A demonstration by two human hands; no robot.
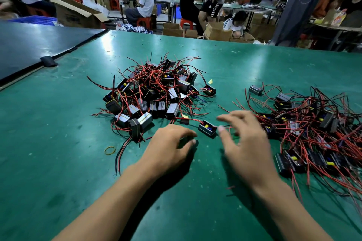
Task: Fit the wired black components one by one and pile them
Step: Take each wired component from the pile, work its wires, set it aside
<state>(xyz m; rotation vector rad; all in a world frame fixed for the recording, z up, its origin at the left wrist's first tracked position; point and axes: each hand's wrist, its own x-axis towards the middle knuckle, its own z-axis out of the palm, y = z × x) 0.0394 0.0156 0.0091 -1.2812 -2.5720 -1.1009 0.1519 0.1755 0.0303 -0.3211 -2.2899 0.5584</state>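
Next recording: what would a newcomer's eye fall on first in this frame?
Two tangled heaps of black components with red wires dominate the green table: the centre pile and the right pile. In front, the left hand and the blurred, spread right hand flank a lone open component lying between the piles.

Table mat (58, 143): green, smooth, semi-gloss, scuffed. Components (148, 92): black plastic, glossy; wires red/blk insulation.
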